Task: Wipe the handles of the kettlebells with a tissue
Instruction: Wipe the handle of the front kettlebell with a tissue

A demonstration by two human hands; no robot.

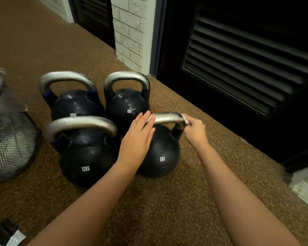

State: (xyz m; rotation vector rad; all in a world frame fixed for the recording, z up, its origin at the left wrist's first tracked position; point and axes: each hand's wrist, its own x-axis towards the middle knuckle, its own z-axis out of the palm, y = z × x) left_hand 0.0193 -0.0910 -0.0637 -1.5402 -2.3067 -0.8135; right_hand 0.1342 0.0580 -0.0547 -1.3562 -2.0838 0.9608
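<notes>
Speckled brown rubber floor (pixel 167 201) carries four black kettlebells. Right hand (pixel 194 129) pinches white tissue (pixel 185 119) against silver steel handle (pixel 167 118) of near 8KG bell; left hand (pixel 139 135), fingers flat, steadies handle's other end.

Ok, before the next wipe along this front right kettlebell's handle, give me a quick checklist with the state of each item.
1. Tissue in the right hand: ok, pinched against the handle's right bend.
2. Left hand steadying: ok, flat fingers rest on the left end of the handle.
3. Front 8KG kettlebell standing upright on the floor: ok.
4. Handle dry: not ok, droplets show on top.
5. Other three handles wiped: not ok, droplets show, as on the front 12KG handle.
6. Tissue still usable: cannot tell, mostly hidden in the hand.
</notes>
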